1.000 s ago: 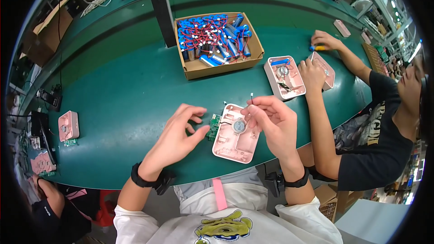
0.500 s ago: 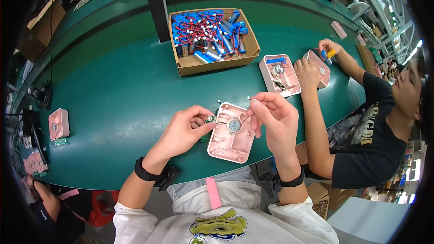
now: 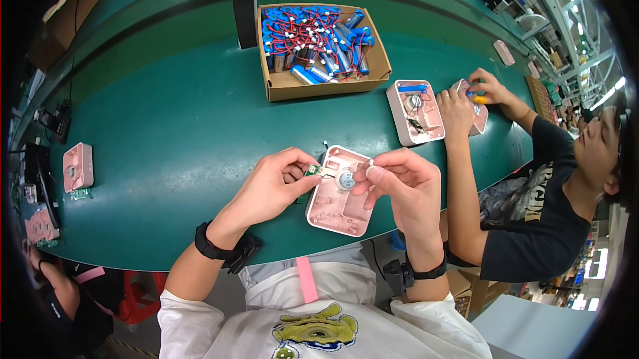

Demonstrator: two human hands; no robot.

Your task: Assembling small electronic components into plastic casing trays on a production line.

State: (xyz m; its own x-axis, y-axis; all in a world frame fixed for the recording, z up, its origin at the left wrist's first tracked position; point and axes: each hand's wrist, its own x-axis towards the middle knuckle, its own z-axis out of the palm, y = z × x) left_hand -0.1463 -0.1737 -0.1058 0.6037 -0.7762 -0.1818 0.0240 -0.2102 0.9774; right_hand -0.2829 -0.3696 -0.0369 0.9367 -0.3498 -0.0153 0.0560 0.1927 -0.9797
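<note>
A pink plastic housing [image 3: 357, 220] lies open side up on the bench in front of me, with a round silver speaker [image 3: 345, 180] inside it. At its left edge, my left hand [image 3: 266, 186] is closed on a small green circuit board [image 3: 313, 170], partly covered by the fingers. Thin wire runs between the board and the speaker area. Over the housing's right side, my right hand [image 3: 407, 182] pinches a small white connector [image 3: 371, 162] between thumb and forefinger. The wire behind that connector is mostly hidden by my fingers.
Beyond the housing stands a cardboard box [image 3: 326, 90] of blue batteries with red wires. To the right sits another pink housing [image 3: 421, 134] holding a battery, beside a co-worker's hands [image 3: 456, 111]. A third pink housing [image 3: 78, 167] is at the far left. A dark post [image 3: 242, 6] rises behind.
My right hand's fingers have come closer to the speaker, and the white connector sits lower between the fingertips. My left hand still holds the board. The co-worker's hands have shifted on their housing.
</note>
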